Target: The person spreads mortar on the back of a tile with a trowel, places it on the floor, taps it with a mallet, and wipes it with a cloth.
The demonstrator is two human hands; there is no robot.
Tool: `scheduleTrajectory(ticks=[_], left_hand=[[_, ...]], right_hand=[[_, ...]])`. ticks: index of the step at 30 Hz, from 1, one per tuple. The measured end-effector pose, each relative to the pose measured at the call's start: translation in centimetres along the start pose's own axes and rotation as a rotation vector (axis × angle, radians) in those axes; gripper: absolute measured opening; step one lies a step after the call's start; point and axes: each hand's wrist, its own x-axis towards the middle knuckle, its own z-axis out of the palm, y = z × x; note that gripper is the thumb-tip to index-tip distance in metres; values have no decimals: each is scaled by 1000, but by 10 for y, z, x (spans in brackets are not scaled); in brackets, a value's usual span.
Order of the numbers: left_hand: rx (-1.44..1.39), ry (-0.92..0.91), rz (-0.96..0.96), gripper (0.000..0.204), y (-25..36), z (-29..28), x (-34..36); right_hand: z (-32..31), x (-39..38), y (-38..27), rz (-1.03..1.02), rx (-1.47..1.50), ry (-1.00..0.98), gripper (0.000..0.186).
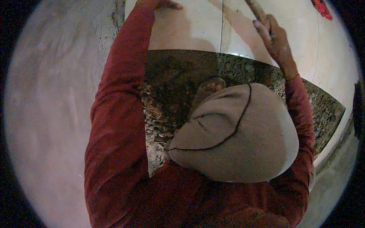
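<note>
At the top, my left hand [165,4] rests at the left part of a pale tile [184,30], partly cut off by the frame's edge, with fingers stretched out. My right hand [272,40] grips a long wooden handle [254,9] over the adjoining pale tile [304,41]; the handle's far end is out of view. Below the tiles' edge lies rough, dark, untiled ground [171,72]. My knee [235,144] in beige cloth and a bare foot [213,85] are over this ground, between my arms.
A smooth grey wall or surface [53,114] runs along the left, with rubble beside it. A red object [321,9] lies on the tiles at the top right. A narrow pale edge [332,135] borders the rough ground on the right.
</note>
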Motion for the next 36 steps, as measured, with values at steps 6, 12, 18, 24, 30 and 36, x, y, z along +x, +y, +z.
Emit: scheduleTrajectory(ticks=[6,12,18,24,30,36], left_hand=[[248,193,104,145,-36,32,27],[58,323,25,105,-19,17,27],[54,735,55,125,-21,12,113],[-217,173,83,152,-10,-97,148],[-279,167,118,151,-19,-102,159],[-292,237,169,146,-17,-94,172]], right_hand=[[4,5,8,-86,-199,-130,37],[3,-45,-17,139,140,-78,43],[8,-59,40,383,286,-130,46],[25,-60,67,450,396,-12,39],[14,57,-3,338,483,126,32],[50,186,6,17,132,335,32]])
